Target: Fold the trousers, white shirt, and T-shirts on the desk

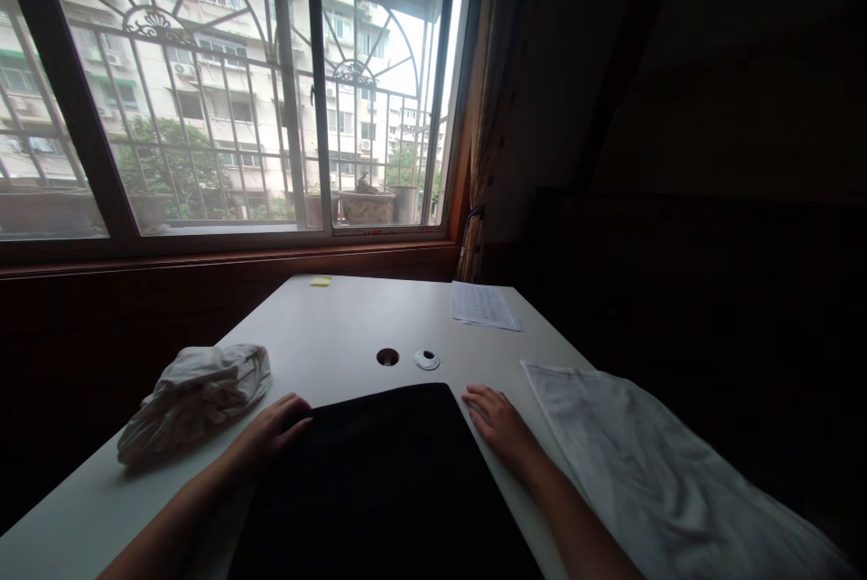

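Note:
A flat black sheet (386, 481), whose material I cannot make out, lies before me on the white table (352, 318). At its far left corner rests my left hand (279, 425), thumb and fingers apart around the corner and touching the edge. Just outside the sheet's right edge, my right hand (499, 425) lies on the tabletop with fingers spread and nothing in them. A crumpled whitish cloth (203, 395) is heaped left of my left hand. To the right of my right arm, a pale cloth (637, 453) is spread out with wrinkles and hangs past the table's side.
Beyond the sheet are a round cable hole (387, 358) and a white grommet cover (426, 360). Printed papers (486, 305) lie at the far right edge, and yellow sticky notes (321, 281) at the far left. A barred window (223, 110) and tied curtain (484, 128) stand behind.

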The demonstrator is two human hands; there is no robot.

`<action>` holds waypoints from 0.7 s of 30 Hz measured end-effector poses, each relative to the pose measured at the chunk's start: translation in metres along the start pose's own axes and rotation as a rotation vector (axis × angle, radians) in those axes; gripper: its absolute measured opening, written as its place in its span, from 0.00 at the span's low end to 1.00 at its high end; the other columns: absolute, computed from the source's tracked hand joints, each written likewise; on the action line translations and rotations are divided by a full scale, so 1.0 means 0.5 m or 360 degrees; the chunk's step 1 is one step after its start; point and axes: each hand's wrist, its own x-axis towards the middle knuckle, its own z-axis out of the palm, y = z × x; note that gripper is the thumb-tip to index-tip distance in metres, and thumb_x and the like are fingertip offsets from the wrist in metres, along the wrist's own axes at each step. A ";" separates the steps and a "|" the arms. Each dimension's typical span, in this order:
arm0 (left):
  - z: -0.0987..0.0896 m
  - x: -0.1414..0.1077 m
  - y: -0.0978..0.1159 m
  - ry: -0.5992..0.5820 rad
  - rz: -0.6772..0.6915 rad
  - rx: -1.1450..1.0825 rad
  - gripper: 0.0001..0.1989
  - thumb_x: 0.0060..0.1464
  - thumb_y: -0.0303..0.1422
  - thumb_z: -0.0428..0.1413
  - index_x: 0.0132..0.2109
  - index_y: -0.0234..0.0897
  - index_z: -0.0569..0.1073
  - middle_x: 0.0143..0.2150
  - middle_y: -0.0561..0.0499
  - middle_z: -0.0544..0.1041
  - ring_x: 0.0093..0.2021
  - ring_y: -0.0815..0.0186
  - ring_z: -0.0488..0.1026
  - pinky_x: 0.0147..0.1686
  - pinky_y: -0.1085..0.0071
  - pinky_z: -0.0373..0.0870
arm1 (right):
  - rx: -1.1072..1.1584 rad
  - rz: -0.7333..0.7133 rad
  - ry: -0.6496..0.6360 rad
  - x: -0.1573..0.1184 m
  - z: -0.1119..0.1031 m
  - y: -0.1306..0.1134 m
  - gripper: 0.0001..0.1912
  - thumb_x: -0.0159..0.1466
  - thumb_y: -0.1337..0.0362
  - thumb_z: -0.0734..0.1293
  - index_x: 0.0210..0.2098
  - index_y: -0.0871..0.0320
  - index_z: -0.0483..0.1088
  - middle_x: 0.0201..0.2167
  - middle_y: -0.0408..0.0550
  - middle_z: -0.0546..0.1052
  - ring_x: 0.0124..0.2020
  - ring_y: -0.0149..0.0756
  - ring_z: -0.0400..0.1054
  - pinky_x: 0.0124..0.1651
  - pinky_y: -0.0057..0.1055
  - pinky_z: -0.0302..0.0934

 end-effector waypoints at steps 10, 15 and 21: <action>-0.003 0.002 0.006 -0.0021 -0.0047 -0.0005 0.21 0.66 0.52 0.49 0.44 0.40 0.76 0.43 0.45 0.80 0.43 0.56 0.78 0.46 0.61 0.74 | -0.0018 0.0045 -0.0045 -0.001 -0.009 -0.012 0.21 0.68 0.63 0.60 0.55 0.57 0.77 0.59 0.54 0.76 0.61 0.47 0.66 0.67 0.45 0.56; -0.002 0.004 0.001 -0.0027 -0.0065 0.0005 0.22 0.65 0.52 0.50 0.44 0.39 0.76 0.43 0.44 0.80 0.43 0.55 0.78 0.46 0.60 0.74 | 0.0180 0.0151 -0.0183 -0.006 -0.051 -0.041 0.18 0.69 0.56 0.61 0.45 0.56 0.79 0.49 0.54 0.78 0.50 0.44 0.72 0.56 0.37 0.64; -0.007 0.002 0.011 -0.0052 -0.0093 0.0007 0.21 0.65 0.51 0.49 0.43 0.39 0.75 0.43 0.45 0.80 0.43 0.55 0.77 0.46 0.61 0.72 | 0.0531 0.0620 -0.0971 -0.033 -0.118 -0.083 0.23 0.63 0.44 0.68 0.34 0.59 0.77 0.29 0.50 0.81 0.31 0.40 0.75 0.35 0.31 0.65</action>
